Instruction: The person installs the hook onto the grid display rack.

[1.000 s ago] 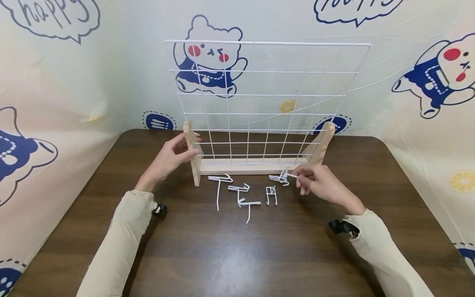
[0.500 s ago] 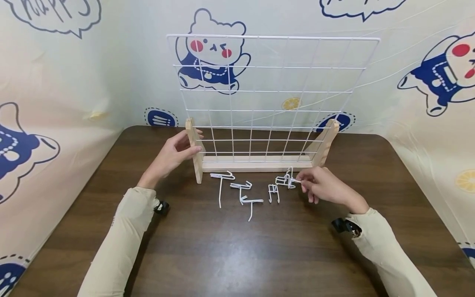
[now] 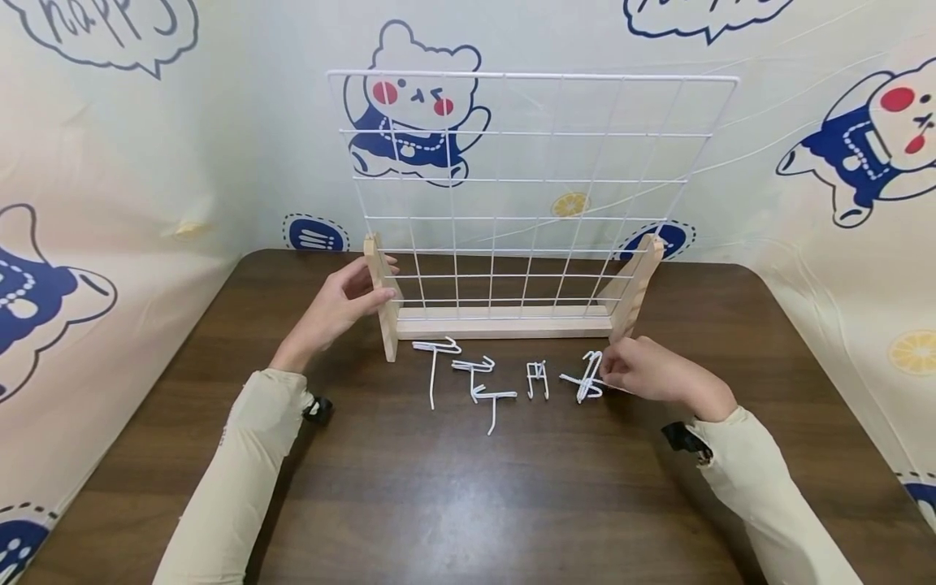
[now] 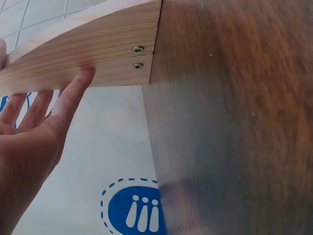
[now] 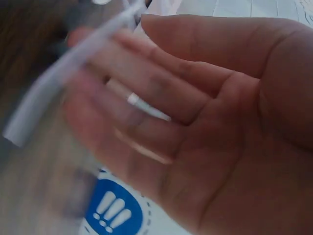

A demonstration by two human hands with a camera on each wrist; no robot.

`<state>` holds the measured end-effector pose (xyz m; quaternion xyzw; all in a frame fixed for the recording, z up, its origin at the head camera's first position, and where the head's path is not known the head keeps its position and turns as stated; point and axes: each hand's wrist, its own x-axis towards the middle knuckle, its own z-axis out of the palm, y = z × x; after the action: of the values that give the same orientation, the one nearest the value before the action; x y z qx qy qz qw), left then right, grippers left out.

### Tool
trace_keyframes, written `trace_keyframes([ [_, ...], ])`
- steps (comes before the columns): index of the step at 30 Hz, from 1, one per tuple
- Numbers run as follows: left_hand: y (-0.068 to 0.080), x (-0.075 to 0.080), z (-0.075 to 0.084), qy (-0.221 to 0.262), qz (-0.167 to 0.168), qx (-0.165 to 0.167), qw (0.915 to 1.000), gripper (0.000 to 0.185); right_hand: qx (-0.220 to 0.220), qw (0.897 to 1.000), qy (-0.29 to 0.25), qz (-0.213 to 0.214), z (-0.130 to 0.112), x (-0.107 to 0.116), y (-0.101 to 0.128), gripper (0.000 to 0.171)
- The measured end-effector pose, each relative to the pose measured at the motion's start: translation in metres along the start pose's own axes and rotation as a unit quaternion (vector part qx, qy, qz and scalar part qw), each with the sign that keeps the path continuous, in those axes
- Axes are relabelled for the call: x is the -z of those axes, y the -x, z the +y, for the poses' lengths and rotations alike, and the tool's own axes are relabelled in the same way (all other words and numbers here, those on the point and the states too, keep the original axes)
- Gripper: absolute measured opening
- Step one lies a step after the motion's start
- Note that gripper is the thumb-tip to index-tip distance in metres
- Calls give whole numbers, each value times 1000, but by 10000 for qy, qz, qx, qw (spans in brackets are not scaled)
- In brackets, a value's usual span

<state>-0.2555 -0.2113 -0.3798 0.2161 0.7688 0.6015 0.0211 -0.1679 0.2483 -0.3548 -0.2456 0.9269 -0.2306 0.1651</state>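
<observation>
A white wire grid panel (image 3: 526,181) stands upright on a wooden base. My left hand (image 3: 340,296) grips its left wooden side support (image 3: 382,305); in the left wrist view some fingers pass behind the board (image 4: 112,58) and one fingertip presses its face. Right of the base, my right hand (image 3: 651,370) pinches a white wire hook (image 3: 587,383) between thumb and fingertips. Its rod (image 5: 73,58) appears blurred across the fingers in the right wrist view. Whether a second hook is tangled with it, I cannot tell.
Several more white wire hooks lie before the base, among them a long one (image 3: 433,374), one near the front (image 3: 492,413) and a double-pronged one (image 3: 537,379). The brown table (image 3: 468,504) meets a cartoon-printed cloth (image 3: 241,162) at its back and sides.
My right hand has shifted slightly right, drawing the hook away from beside the double-pronged hook and turning it. The left hand keeps its grip on the side support.
</observation>
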Motion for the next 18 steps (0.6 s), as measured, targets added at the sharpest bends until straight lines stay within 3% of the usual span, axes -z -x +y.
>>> trace_keyframes([
  [4,0,0,0,-12,-4,9,10000,47,-107,9986,490,176,-7,3,5,8],
  [10,-1,1,0,-74,-17,23,10000,47,80,9841,1084,1406,-21,-9,-2,3],
  [16,0,1,0,-131,-9,29,9999,47,117,9803,1526,1246,-25,-36,-17,17],
  [18,0,0,1,-129,-17,28,9999,47,284,9799,1391,1403,-22,-38,-19,19],
])
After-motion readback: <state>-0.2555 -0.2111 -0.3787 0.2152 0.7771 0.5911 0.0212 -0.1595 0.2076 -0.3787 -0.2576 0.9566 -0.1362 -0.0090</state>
